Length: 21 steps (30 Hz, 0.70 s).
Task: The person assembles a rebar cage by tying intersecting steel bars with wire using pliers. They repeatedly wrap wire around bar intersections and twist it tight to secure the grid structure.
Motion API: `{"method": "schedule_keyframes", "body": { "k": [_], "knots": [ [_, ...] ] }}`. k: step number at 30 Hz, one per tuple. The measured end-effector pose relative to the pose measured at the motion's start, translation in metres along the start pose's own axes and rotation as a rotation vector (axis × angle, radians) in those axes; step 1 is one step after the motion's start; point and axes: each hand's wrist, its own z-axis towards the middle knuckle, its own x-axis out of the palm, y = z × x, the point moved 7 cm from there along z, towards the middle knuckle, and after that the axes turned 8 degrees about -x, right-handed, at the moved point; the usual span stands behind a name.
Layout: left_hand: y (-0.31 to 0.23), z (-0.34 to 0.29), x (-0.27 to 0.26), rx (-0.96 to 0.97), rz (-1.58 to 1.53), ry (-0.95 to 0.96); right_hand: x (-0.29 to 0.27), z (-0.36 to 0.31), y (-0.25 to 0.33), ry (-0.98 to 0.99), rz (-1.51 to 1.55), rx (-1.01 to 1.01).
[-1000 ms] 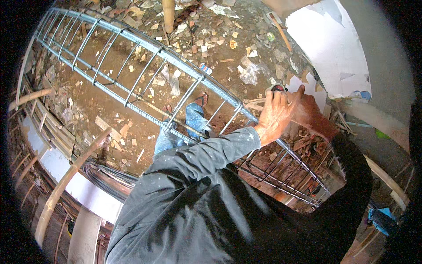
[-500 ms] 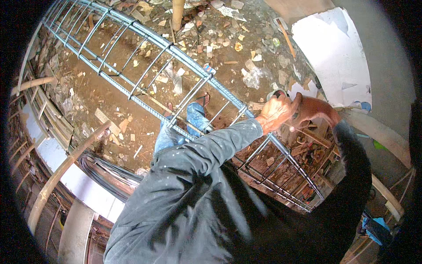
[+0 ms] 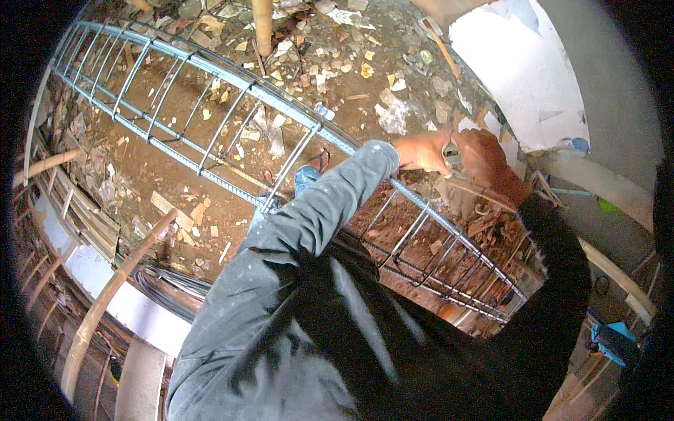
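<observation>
Both of my hands are close together above the far side of a long rebar cage (image 3: 253,90). My left hand (image 3: 425,151) has its fingers curled and its thumb bent toward the right hand. Beside it my right hand (image 3: 484,160) is closed, its knuckles turned up. A small pale bit shows in the gap between them, too small to name. The cage is made of long ribbed bars with square stirrups around them; it runs from upper left to lower right, partly hidden by my left sleeve (image 3: 309,196).
Rubble and broken tile cover the dirt floor (image 3: 351,63). A bamboo post (image 3: 262,28) stands beyond the cage. White board (image 3: 523,77) leans by a grey wall (image 3: 611,91) at right. Bamboo poles (image 3: 116,302) and coiled black cable (image 3: 165,288) lie at left; a blue-and-black bundle (image 3: 614,344) lies lower right.
My hands have drawn slightly apart, and the left has turned from wrapped beside the right to a bent-thumb grip. The whole view has shifted a little.
</observation>
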Motion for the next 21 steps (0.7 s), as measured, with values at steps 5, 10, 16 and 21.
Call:
{"method": "schedule_keyframes", "body": {
  "k": [5, 10, 16, 21],
  "knots": [
    [-0.008, -0.001, 0.002, -0.101, 0.108, 0.328, 0.021, -0.013, 0.005, 0.718, 0.737, 0.109],
    [-0.030, -0.027, -0.008, -0.116, 0.122, 0.420, 0.028, -0.035, 0.027, 1.028, 1.339, 0.450],
    [-0.036, -0.065, -0.068, -0.124, -0.175, -0.012, 0.003, -0.028, 0.027, 0.315, 0.482, 0.101],
    [-0.021, -0.149, -0.118, -0.246, -0.256, -0.575, -0.041, -0.025, 0.056, 0.003, -0.043, -0.095]
  ]
}}
